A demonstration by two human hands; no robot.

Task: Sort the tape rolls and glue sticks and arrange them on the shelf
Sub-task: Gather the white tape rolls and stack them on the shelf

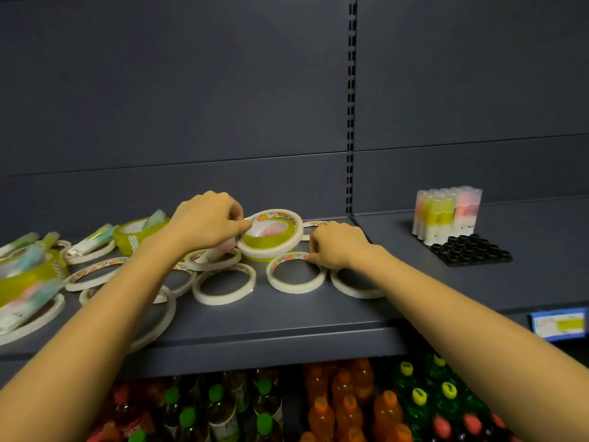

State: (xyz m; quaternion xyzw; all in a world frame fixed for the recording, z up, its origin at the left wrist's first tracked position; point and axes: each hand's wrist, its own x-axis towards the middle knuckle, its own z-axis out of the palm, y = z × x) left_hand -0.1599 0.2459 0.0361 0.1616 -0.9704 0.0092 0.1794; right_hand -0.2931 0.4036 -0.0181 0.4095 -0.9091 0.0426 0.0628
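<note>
Several thin white tape rolls lie scattered flat on the grey shelf [287, 317]. My left hand [207, 223] pinches the rim of a tilted white tape roll [287, 245] that leans on a wider yellow-green roll [271, 239] with a pink glue stick inside it. My right hand [338, 245] pinches the far edge of a flat white roll [294, 277]; another white roll [353, 287] lies partly under my right wrist. A group of upright glue sticks [446, 213] stands at the right of the shelf in a black tray [471, 252].
More yellow-green rolls [134, 236] and loose glue sticks [92, 242] crowd the shelf's left end. A slotted upright [350, 106] divides the back panel. A blue price tag [559, 325] hangs on the shelf edge. Drink bottles [347, 406] fill the shelf below.
</note>
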